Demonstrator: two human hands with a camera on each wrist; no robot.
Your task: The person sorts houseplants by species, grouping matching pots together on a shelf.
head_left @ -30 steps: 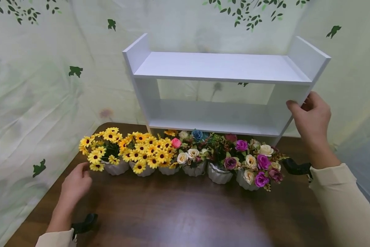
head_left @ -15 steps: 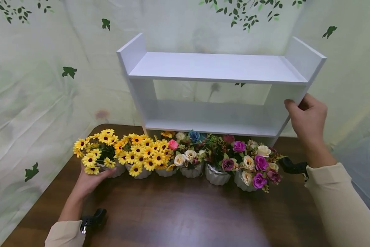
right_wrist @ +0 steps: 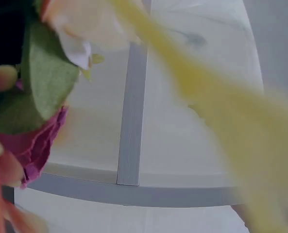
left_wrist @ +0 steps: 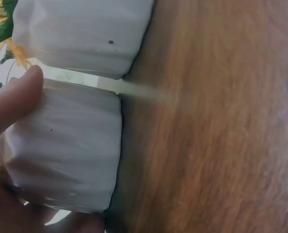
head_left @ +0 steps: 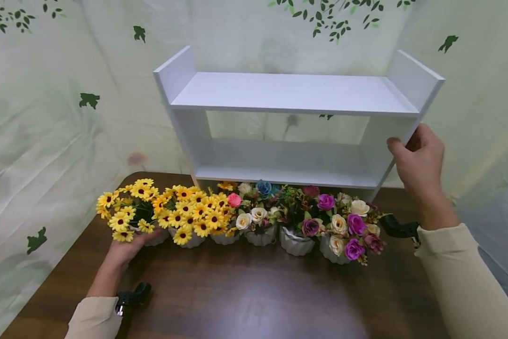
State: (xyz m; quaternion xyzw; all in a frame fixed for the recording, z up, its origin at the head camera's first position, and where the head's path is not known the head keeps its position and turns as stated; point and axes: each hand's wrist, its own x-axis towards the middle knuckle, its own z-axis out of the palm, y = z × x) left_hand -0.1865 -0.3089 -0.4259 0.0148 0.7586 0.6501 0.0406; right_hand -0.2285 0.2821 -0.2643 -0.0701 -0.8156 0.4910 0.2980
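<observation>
While the white shelf (head_left: 296,90) is held at its right side by the right hand (head_left: 423,159), the pot of yellow flowers (left_wrist: 68,143) at the row's left end on the worktop (head_left: 254,292), gripped by the left hand (head_left: 124,248), is best held upright and clear of the neighbouring pot (left_wrist: 85,36).

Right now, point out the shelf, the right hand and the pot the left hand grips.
Shelf (head_left: 296,92): head view, upper board.
Right hand (head_left: 424,157): head view, back, near the thumb.
Gripped pot (left_wrist: 71,145): left wrist view, side wall.
</observation>
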